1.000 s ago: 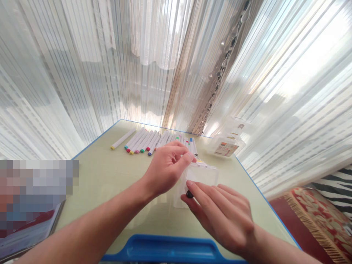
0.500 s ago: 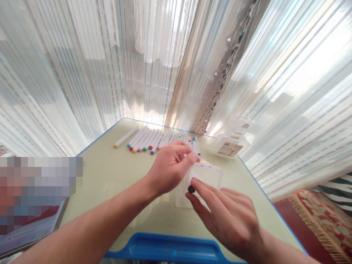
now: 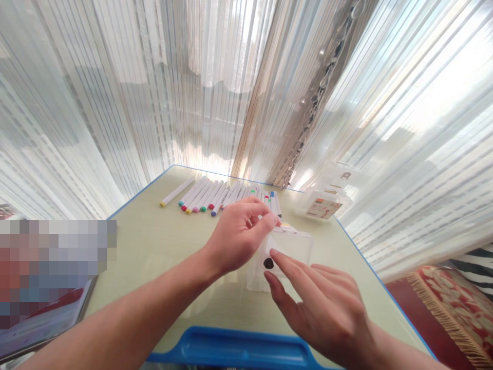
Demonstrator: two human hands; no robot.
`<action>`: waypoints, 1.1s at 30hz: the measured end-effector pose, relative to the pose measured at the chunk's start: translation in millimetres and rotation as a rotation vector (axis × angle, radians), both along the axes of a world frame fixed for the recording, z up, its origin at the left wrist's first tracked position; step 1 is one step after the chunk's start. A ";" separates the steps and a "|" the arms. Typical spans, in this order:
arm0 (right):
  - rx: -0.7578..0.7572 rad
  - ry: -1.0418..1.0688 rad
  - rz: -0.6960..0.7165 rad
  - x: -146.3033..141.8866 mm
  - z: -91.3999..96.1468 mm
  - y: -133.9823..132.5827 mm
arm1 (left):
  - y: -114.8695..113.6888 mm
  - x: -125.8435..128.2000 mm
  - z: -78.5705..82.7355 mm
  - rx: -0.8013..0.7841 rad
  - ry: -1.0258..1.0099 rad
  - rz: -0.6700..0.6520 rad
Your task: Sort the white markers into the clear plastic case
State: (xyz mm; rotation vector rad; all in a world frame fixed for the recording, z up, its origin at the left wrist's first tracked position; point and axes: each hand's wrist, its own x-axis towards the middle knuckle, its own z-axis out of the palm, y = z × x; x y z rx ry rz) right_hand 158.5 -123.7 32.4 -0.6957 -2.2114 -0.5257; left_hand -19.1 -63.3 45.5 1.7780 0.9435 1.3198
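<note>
Hands (image 3: pixel 239 235) number two at one clear box (image 3: pixel 295 247), one black cap (image 3: pixel 268 263).

Sheer striped curtains (image 3: pixel 215 77), zebra-striped fabric (image 3: pixel 474 267), fringed red floral cloth (image 3: pixel 456 306)

From the clear plastic box (image 3: pixel 296 246), the left hand (image 3: pixel 242 234) is curling beside its rim at ten o'clock. At four, the right hand (image 3: pixel 321 303) is holding thumb and forefinger apart around a round black end (image 3: pixel 268 263). White markers (image 3: pixel 221 199) are lying from ten to twelve, and a labelled clear case (image 3: pixel 322 207) is standing between one and two.
</note>
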 end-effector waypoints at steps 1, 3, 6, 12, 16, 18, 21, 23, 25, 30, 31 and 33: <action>0.000 0.002 -0.001 -0.5 0.4 -0.1 | 0.1 0.0 -0.1 -0.001 -0.001 -0.001; -0.007 0.004 -0.009 -2.1 1.4 -0.5 | 0.4 -0.3 -0.2 -0.003 -0.001 -0.005; -0.031 -0.002 -0.032 -4.9 1.9 -1.2 | 1.0 -1.3 -0.6 -0.001 -0.002 -0.011; -0.101 0.011 -0.077 -7.0 -1.5 -2.3 | 0.7 -1.6 -1.0 0.041 0.014 -0.006; -0.115 0.010 -0.086 -8.0 -1.2 -3.1 | -0.1 -1.1 -0.7 0.045 0.034 0.010; -0.113 0.004 -0.092 -8.9 0.1 -3.4 | -0.3 -1.8 -0.5 0.055 0.043 0.010; -0.101 -0.014 -0.105 -9.6 1.6 -4.0 | 0.1 -3.2 -0.3 0.065 0.050 0.008; -0.104 -0.023 -0.113 -9.3 1.7 -4.3 | 0.7 -3.7 0.0 0.066 0.046 0.007; -0.110 -0.022 -0.120 -8.5 1.1 -4.4 | 1.2 -3.5 0.5 0.068 0.045 0.009; -0.117 -0.020 -0.114 -7.9 0.7 -4.5 | 1.3 -3.4 1.5 0.092 0.054 0.016; -0.117 -0.014 -0.113 -8.1 1.0 -4.7 | 1.1 -3.7 1.5 0.097 0.056 0.019; -0.121 -0.003 -0.111 -8.4 1.8 -5.0 | 0.7 -4.7 1.4 0.104 0.062 0.024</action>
